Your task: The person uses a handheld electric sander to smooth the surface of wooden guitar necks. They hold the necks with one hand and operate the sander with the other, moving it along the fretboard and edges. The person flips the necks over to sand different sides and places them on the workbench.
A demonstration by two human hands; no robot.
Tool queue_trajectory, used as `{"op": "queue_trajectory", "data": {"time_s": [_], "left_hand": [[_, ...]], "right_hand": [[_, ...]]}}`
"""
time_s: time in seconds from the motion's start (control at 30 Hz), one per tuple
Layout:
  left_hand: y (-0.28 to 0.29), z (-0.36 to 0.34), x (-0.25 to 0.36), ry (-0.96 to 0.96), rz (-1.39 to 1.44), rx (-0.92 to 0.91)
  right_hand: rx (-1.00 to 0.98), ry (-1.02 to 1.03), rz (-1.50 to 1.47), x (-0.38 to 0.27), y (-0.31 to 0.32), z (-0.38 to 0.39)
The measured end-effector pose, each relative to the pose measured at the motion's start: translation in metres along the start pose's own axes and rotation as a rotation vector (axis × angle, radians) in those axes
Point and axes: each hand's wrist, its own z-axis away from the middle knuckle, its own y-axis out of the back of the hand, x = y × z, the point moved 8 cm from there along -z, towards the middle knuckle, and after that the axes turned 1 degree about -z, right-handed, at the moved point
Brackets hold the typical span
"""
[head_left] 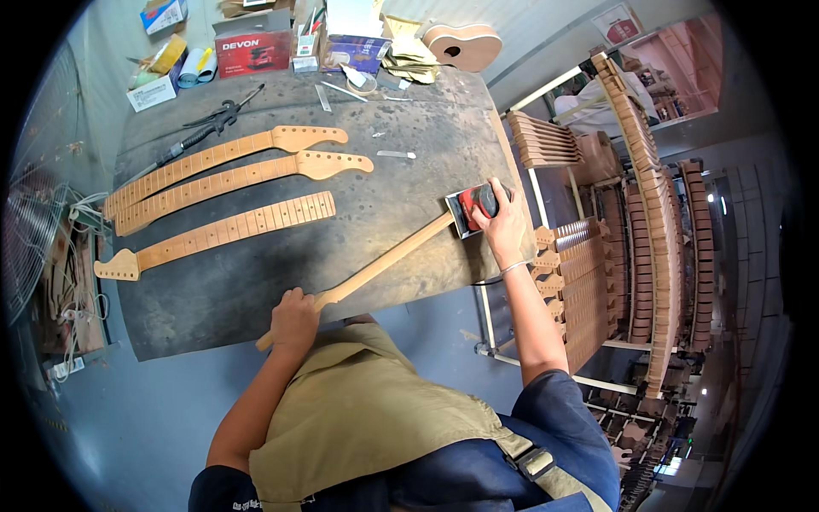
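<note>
A pale wooden guitar neck (397, 253) lies slantwise over the near part of the dark work table. My left hand (295, 322) is closed around its headstock end by the table's near edge, and the fingers hide part of that end. At the other end, my right hand (506, 224) grips a red and black electric sander (474, 210) from above. The sander's pad rests over the neck's far end and covers it. Three more guitar necks lie to the left: an upper one (213, 156), a middle one (226, 189) and a nearer one (243, 225) pointing the opposite way, all with frets showing.
A black air blow gun (213, 124) with its hose lies at the far left of the table (409, 115). Boxes (252, 44), sandpaper sheets (411, 53) and a small guitar body (461, 47) line the back. Right of the table, a rack (589, 282) holds many necks.
</note>
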Motion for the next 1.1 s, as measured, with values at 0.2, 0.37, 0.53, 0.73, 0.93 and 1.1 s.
{"op": "queue_trajectory", "data": {"time_s": [0.2, 0.37, 0.53, 0.73, 0.93, 1.1], "left_hand": [[0.001, 0.003, 0.004, -0.039, 0.014, 0.046], [-0.003, 0.005, 0.001, -0.061, 0.014, 0.089], [-0.003, 0.007, 0.003, -0.066, -0.014, 0.104], [-0.009, 0.008, 0.002, -0.067, -0.043, 0.094], [-0.014, 0.006, -0.001, -0.049, -0.058, 0.044], [0.0, 0.003, 0.006, -0.059, -0.026, 0.01]], "right_hand": [[-0.113, 0.106, 0.021, -0.027, 0.0, 0.001], [-0.17, 0.126, 0.117, -0.03, -0.001, -0.02], [-0.331, 0.147, 0.145, -0.051, -0.009, -0.026], [-0.263, 0.163, 0.174, -0.054, -0.005, -0.03], [-0.32, 0.247, -0.099, -0.147, 0.013, 0.05], [-0.369, 0.334, -0.29, -0.23, 0.023, 0.13]]}}
